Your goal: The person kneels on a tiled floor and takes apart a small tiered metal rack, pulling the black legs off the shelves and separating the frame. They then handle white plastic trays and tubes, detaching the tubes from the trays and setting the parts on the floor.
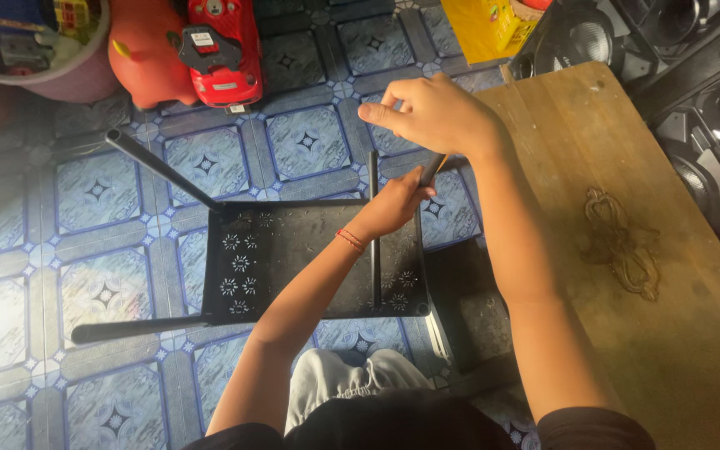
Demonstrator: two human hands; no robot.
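- Tiled floor [102,192], blue and pale pattern, filling left and centre of frame.
- Wooden board [627,217], right side, running from upper centre down to lower right; carved ornament [618,242] on its face.
- Black shelf panel [293,262], centre of frame, perforated with flower cut-outs, lying flat over the tiles; black tube legs jutting out: one toward upper left [160,167], one toward lower left [135,329], one upright at centre [373,225].
- Dark speaker boxes [693,50], upper right corner.
- Red toy car [222,46] and orange toy animal [147,54], top edge left of centre; tub of clutter [43,42], upper left corner.
- Yellow box [481,25], top edge right of centre.
- Right hand [435,112], upper centre, above panel's far edge, fingers curled shut; what it pinches, cannot tell.
- Left hand [393,204], centre, just below right hand, closed around a thin dark rod [432,169] at panel's upper right corner; red string on wrist.
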